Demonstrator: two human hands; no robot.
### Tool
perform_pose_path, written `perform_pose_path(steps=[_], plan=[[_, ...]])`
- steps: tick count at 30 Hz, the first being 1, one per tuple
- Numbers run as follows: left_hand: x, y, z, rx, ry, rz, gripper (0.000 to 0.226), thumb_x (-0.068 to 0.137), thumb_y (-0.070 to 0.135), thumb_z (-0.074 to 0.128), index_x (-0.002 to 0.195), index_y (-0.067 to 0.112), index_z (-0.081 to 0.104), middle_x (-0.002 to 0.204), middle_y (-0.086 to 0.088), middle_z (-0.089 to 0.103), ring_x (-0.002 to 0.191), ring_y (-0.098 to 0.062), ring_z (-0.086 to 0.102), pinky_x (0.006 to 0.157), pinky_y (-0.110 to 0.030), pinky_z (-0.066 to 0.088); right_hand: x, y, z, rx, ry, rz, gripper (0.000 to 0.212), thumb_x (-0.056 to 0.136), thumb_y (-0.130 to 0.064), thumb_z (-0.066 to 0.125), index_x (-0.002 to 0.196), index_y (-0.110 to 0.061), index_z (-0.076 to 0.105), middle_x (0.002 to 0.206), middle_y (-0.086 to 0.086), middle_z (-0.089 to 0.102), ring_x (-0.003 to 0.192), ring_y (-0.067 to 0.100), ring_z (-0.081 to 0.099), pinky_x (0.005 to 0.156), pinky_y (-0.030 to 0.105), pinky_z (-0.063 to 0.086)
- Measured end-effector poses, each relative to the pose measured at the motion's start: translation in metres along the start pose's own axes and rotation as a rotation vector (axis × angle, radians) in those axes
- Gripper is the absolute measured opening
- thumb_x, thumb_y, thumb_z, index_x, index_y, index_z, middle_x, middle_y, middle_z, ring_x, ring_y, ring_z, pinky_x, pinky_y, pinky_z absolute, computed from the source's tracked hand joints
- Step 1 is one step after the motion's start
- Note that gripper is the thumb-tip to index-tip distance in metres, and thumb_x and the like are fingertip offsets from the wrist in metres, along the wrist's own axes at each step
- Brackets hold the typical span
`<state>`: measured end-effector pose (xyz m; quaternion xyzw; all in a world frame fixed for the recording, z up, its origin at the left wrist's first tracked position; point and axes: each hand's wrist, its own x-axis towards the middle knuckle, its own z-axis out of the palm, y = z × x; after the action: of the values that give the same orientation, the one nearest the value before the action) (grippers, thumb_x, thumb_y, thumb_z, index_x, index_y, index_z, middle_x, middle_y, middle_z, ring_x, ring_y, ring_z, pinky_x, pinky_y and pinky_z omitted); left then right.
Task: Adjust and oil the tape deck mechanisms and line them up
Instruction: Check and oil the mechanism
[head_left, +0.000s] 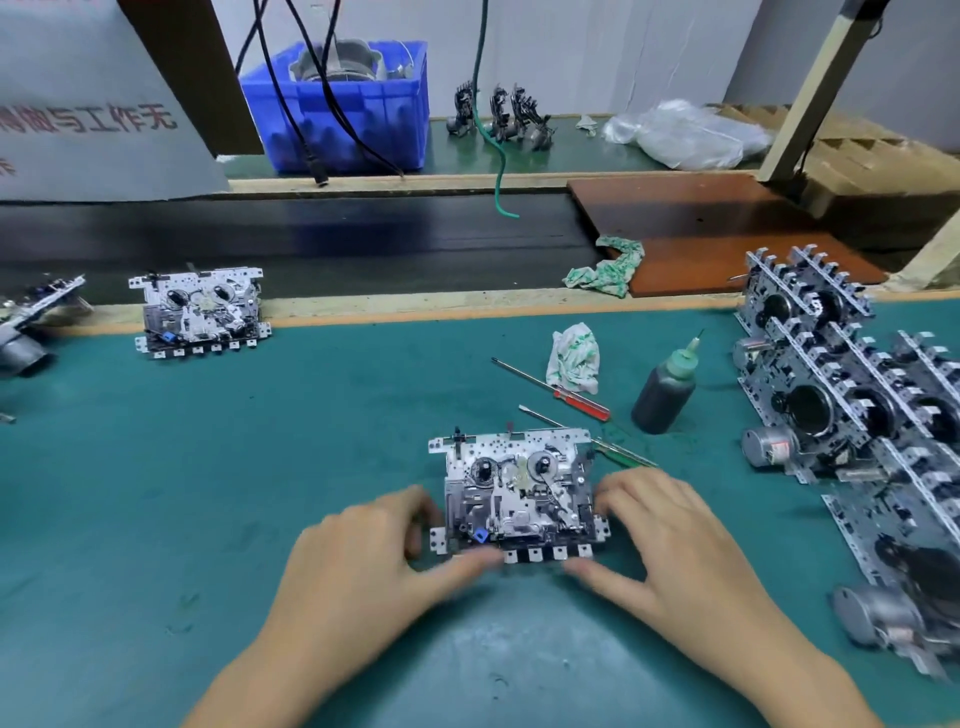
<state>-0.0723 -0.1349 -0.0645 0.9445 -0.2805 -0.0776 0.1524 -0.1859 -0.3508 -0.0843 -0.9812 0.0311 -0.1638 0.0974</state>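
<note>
I had both hands on one tape deck mechanism (519, 496), which lay flat on the green surface (208, 493) just in front of me, reels facing up. My left hand (374, 556) gripped its left edge, fingers curled against the side and thumb reaching along the front row of tabs. My right hand (670, 540) did the same on the right edge, fingers bent over the corner, thumb pointing in toward the front tabs. Both hands were a little blurred, so I could not tell the exact finger contact.

A second mechanism (200, 312) lay flat farther off to my left, near the far edge of the surface, well apart from the one I held. Another (31, 322) showed partly at the left border, tilted. To my right stood rows of mechanisms (852, 395) set on edge, close together, motors showing at their ends.

Beyond the held deck lay a red-handled screwdriver (556, 387) and, nearer, a second thin tool (587, 441) partly hidden behind the deck's top right corner. A dark oil bottle (667, 387) with a green nozzle stood upright just right of them, and a crumpled cloth (574, 358) sat beside the screwdriver. A blue bin (363, 119) stood on the far bench behind a dark belt (311, 239).
</note>
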Motion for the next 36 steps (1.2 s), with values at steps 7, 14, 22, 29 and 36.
perform_pose_path(steps=[7,14,22,29,36], plan=[[0.000,0.011,0.015,0.108,0.188,0.128,0.068,0.046,0.094,0.034,0.053,0.027,0.028,0.044,0.006,0.036,0.051,-0.013,0.056,0.042,-0.021,0.020,0.004,-0.002,0.002,-0.127,0.096,-0.040,0.053,0.082,-0.059,0.044,0.072,-0.010,0.064,0.074,-0.002,0.061,0.071,0.022,0.060,0.075,0.028,0.036],[0.003,0.015,0.028,0.046,0.335,0.084,0.063,0.051,0.082,0.044,0.042,0.020,0.049,0.033,0.000,0.045,0.032,-0.021,0.050,0.036,-0.020,0.027,0.003,-0.001,0.009,-0.055,0.100,-0.067,0.052,0.078,-0.059,0.050,0.073,-0.009,0.064,0.075,-0.001,0.060,0.070,0.022,0.059,0.073,0.029,0.043],[0.006,-0.001,0.026,-0.034,0.382,0.230,0.066,0.056,0.082,0.047,0.045,0.018,0.037,0.033,0.001,0.038,0.030,-0.020,0.043,0.035,-0.022,0.027,-0.001,-0.003,0.012,-0.059,0.092,-0.081,0.049,0.075,-0.062,0.053,0.072,-0.014,0.062,0.080,-0.005,0.059,0.076,0.017,0.056,0.077,0.021,0.033],[0.004,-0.016,0.024,-0.150,0.315,0.365,0.062,0.057,0.078,0.057,0.055,0.020,0.036,0.043,0.008,0.039,0.040,-0.004,0.031,0.039,-0.026,0.036,-0.002,-0.007,0.016,-0.159,0.112,-0.038,0.046,0.083,-0.057,0.043,0.071,-0.015,0.058,0.074,-0.006,0.055,0.071,0.019,0.055,0.073,0.026,0.033],[-0.004,-0.009,0.027,-0.072,0.334,0.388,0.058,0.056,0.075,0.057,0.053,0.021,0.035,0.040,0.008,0.040,0.036,-0.007,0.039,0.034,-0.022,0.034,0.002,-0.012,0.016,-0.136,0.190,0.004,0.059,0.068,-0.071,0.048,0.062,-0.013,0.054,0.064,-0.004,0.052,0.062,0.019,0.051,0.061,0.027,0.041]])
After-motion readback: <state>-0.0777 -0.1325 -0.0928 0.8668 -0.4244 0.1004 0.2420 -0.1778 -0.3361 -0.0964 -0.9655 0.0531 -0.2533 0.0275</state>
